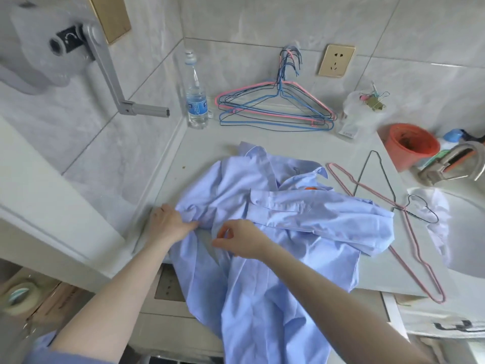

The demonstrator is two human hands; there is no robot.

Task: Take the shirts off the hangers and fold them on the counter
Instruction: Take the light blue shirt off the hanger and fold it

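On the counter (288, 148), left hand (168, 222) grips the blue shirt (288, 214) — right hand (241, 240) fingers (223, 230) pinch it.

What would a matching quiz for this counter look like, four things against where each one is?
Things:
1 water bottle
2 orange bucket
3 blue shirt
4 wall socket

Places:
A draped over the counter front edge
B on the tiled wall
C upright at the counter's back left
D far right, near the sink

Pairs: 1-C, 2-D, 3-A, 4-B.
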